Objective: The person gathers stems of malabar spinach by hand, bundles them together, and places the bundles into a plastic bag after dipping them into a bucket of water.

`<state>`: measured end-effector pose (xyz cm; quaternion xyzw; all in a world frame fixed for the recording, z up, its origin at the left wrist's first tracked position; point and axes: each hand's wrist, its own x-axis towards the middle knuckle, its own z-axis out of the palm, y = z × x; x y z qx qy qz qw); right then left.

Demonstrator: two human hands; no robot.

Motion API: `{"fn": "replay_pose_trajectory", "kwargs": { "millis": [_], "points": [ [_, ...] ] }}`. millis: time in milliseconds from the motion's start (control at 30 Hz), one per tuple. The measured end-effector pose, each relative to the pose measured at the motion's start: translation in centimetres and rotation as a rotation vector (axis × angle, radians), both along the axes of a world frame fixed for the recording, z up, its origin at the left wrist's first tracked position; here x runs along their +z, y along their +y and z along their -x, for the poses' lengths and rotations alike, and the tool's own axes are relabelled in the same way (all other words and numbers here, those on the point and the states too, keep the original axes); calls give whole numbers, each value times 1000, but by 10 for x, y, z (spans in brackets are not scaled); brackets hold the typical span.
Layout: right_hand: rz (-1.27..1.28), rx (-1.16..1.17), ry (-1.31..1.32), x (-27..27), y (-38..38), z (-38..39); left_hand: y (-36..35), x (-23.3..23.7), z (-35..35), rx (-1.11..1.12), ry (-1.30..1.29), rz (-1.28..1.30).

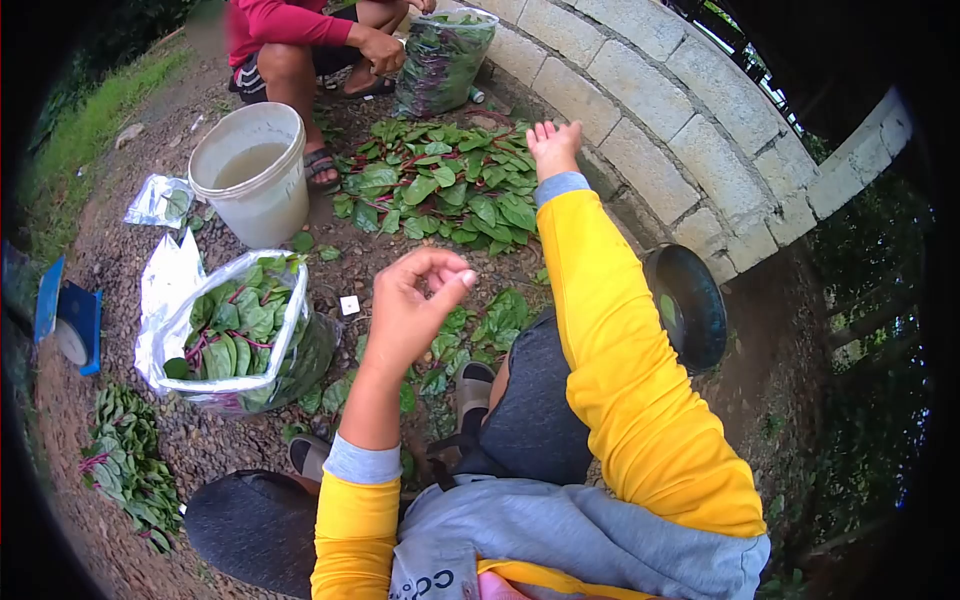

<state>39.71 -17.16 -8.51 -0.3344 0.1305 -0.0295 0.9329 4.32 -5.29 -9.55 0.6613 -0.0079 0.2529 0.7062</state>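
My left hand (422, 300) is raised in the middle of the view, its fingers curled toward the thumb; whether anything small lies between them is hidden. Stretched forward, my right hand (555, 145) has its fingers apart and nothing in them, beside the right edge of a pile of green leaves with red stems (440, 185) on the ground. Left of my left hand stands an open clear plastic bag (315, 360) filled with leaves (235, 330). Loose leaves (505, 315) lie between my feet and the pile.
A white bucket (270, 205) of cloudy water stands behind the bag. A crouching person (300, 30) holds another full bag (445, 65). A block wall (640, 100) and dark round pan (685, 305) are right. Left are a blue scale (80, 325) and leaf bunch (130, 465).
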Motion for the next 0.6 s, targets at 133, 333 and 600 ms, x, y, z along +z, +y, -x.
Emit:
{"fn": "replay_pose_trajectory", "kwargs": {
  "millis": [133,333,600],
  "points": [
    [58,-133,190,-51,-41,-4,-15,-3,0,-3,1,-157],
    [407,4,337,-85,-32,-10,-17,-21,-9,14,100,-116],
    [2367,-98,-1348,-72,67,65,-41,27,-3,-25,-199,-386]
  ]
}}
